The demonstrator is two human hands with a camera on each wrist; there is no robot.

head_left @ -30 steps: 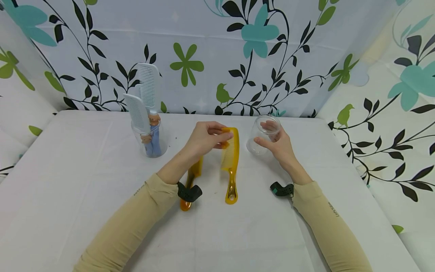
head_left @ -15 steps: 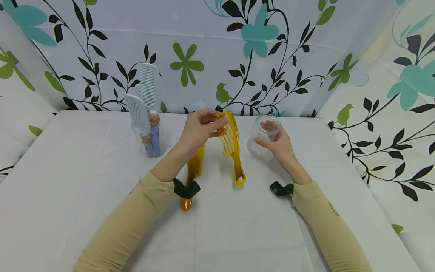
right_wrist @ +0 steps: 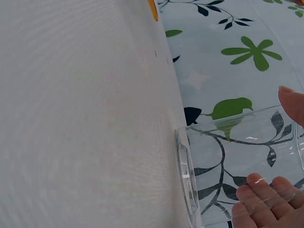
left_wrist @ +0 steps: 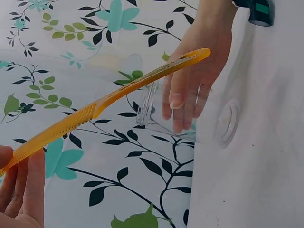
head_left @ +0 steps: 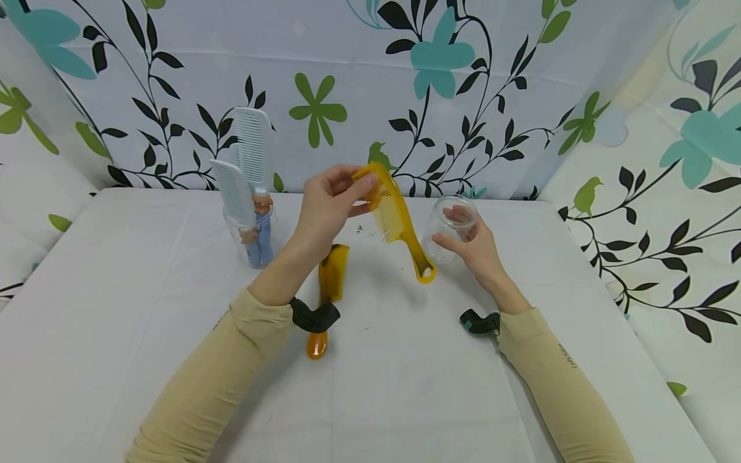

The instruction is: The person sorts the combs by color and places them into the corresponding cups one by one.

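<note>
My left hand (head_left: 330, 200) pinches a yellow comb (head_left: 407, 225) by its toothed end, above the table. The comb's handle, with a hole at its tip, slants down to the right toward a clear jar (head_left: 437, 225). My right hand (head_left: 477, 247) holds that upright jar around its side, thumb in front and fingers behind. In the right wrist view the jar (right_wrist: 237, 152) stands on the table with nothing visible inside. A second yellow comb (head_left: 333, 276) lies on the table, partly hidden by my left forearm and wrist camera.
Another clear jar (head_left: 233, 241) stands at the back left. It holds two pale combs (head_left: 253, 148) upright, with brown and blue lower parts. A patterned cloth (head_left: 347, 51) hangs behind the white table (head_left: 405, 392). Small dark specks dot the tabletop.
My left hand has lifted the yellow comb up and back, tilting its handle to the right toward the jar. My right hand and the jar have stayed in place.
</note>
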